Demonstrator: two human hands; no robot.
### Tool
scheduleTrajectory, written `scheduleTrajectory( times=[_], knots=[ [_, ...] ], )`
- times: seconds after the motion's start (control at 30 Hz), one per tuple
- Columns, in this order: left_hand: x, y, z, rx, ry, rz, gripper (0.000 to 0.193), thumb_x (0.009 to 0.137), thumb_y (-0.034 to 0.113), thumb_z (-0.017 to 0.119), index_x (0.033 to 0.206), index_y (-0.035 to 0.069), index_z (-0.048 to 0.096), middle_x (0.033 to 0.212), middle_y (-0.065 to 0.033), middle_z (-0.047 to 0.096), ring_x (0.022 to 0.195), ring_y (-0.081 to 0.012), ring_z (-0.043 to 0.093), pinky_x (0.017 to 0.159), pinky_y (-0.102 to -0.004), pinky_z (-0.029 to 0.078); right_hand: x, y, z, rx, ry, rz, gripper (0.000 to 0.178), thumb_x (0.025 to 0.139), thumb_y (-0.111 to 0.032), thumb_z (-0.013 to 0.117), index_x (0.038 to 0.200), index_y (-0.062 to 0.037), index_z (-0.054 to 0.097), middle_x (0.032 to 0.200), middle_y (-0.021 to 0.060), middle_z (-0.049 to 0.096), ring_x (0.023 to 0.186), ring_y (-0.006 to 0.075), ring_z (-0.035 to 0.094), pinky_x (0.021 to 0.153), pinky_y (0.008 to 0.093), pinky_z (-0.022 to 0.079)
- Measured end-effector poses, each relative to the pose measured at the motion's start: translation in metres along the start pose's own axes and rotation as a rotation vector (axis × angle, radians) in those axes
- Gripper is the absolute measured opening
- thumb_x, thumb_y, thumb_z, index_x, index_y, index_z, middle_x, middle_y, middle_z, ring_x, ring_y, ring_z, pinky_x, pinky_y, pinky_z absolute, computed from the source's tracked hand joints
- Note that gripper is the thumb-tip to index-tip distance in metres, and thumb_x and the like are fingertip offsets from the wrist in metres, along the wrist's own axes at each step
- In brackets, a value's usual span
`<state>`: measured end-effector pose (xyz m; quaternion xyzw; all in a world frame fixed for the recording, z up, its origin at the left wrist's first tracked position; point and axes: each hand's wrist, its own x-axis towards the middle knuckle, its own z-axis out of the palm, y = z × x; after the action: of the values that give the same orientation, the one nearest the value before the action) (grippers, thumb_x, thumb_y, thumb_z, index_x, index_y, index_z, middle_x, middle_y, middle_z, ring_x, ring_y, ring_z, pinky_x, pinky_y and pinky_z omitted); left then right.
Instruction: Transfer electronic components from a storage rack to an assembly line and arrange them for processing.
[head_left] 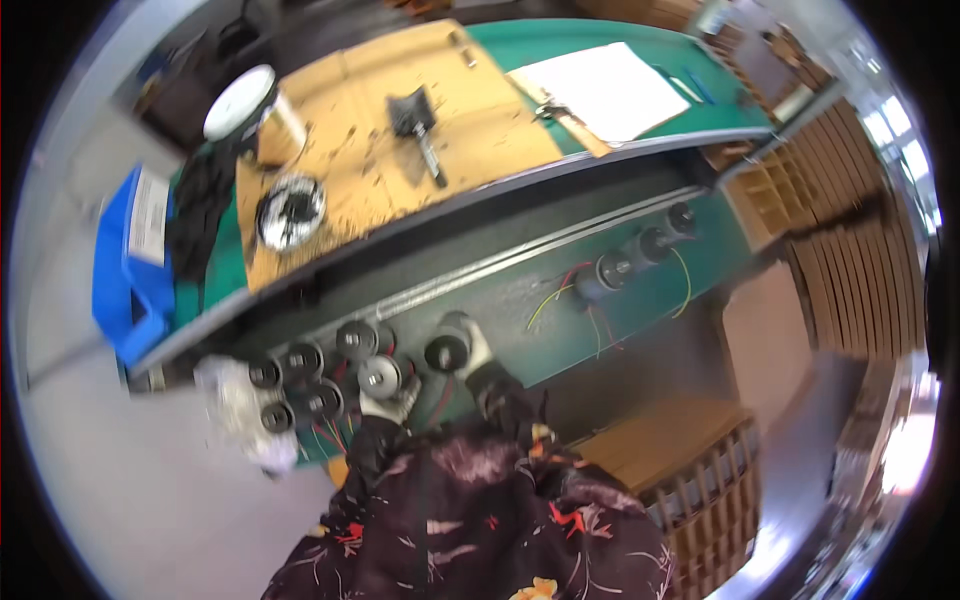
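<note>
Both my hands wear pale gloves. My left hand [393, 407] grips a cylindrical electric motor with a silver-grey end [380, 377] from its near side. My right hand [479, 350] is wrapped round the right side of a second, dark motor [446, 350], which is tilted a little. Both are over the green lower shelf [510, 350]. Left of my hands stand several similar dark motors [304, 358], close together, with thin red and yellow-green wires. Motion blurs the hands, so single fingers are hard to make out.
Three more motors [612, 268] with loose wires stand right on the shelf. Above, stained cardboard [360, 90] carries a black-coated scraper [412, 115], a smeared dish [291, 212] and a white tub [243, 103]. A blue box [135, 265] is at left; a cardboard carton [680, 440] stands near right.
</note>
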<state>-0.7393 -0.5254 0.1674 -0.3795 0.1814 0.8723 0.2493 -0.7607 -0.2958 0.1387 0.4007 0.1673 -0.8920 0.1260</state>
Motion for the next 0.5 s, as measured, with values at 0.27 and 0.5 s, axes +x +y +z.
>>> scheduleTrajectory(
  times=[0.27, 0.5],
  knots=[
    [0.001, 0.010, 0.022, -0.129, 0.264, -0.379, 0.069, 0.075, 0.050, 0.069, 0.125, 0.006, 0.053, 0.123, -0.0192, 0.053, 0.113, -0.0401, 0.051, 0.090, -0.0573, 0.049, -0.054, 0.092, -0.085, 0.362, 0.219, -0.362, 0.050, 0.079, -0.038, 0.069, 0.116, -0.0055, 0.058, 0.100, 0.0125, 0.065, 0.084, 0.0275, 0.063, 0.075, 0.0412, 0.053],
    [0.010, -0.004, -0.061, 0.451, 0.032, -0.406, 0.069, 0.074, 0.050, 0.070, 0.125, 0.006, 0.053, 0.124, -0.0191, 0.053, 0.113, -0.0382, 0.052, 0.091, -0.0550, 0.049, -0.216, 0.178, -0.192, 0.617, 0.184, -0.783, 0.041, 0.085, -0.029, 0.065, 0.115, -0.0029, 0.059, 0.101, 0.0135, 0.067, 0.086, 0.0264, 0.067, 0.075, 0.0420, 0.057]
  ],
)
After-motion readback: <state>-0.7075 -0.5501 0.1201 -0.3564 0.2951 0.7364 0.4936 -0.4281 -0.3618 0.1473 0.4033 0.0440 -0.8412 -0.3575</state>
